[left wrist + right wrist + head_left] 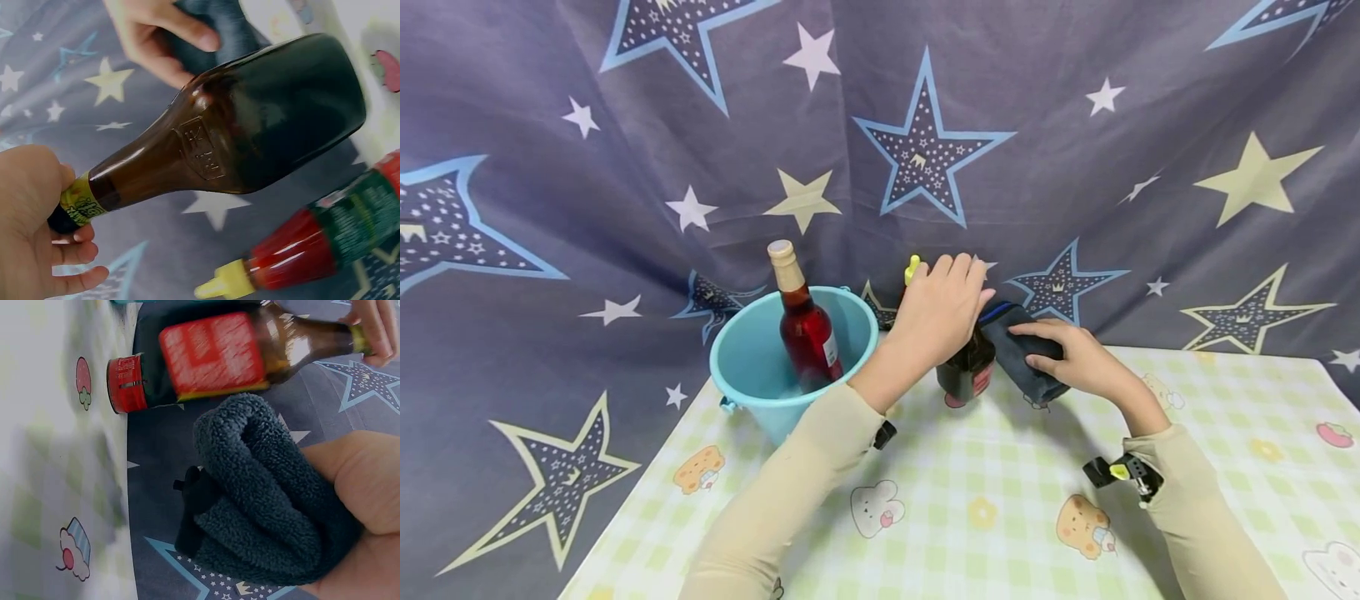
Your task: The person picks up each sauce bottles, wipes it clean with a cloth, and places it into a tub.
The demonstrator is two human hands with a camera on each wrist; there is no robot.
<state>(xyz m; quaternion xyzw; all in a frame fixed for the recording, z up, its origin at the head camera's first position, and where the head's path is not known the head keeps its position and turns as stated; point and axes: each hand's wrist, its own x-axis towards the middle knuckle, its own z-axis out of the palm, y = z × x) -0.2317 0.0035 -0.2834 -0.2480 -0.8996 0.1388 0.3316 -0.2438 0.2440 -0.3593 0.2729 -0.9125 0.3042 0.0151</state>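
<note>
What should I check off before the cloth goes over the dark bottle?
1. Left hand grips the neck of the dark bottle: ok.
2. Right hand holds the folded cloth: ok.
3. Cloth touching the bottle: beside it; contact cannot tell.
4. Bottle base on the table: ok.
5. Cap on the bottle: hidden by the left hand's fingers, cannot tell.
6. Bucket with the red bottle stands apart from the work: ok.

Dark brown glass bottle [250, 119] with a red label and yellow neck band, right beside a dark grey-blue towel [262, 500]. Turquoise bucket [752, 367] holding a red bottle [805, 329], tan cap; green-checked tablecloth [1000, 492] with cartoon prints, star-patterned grey backdrop [1075, 125].
</note>
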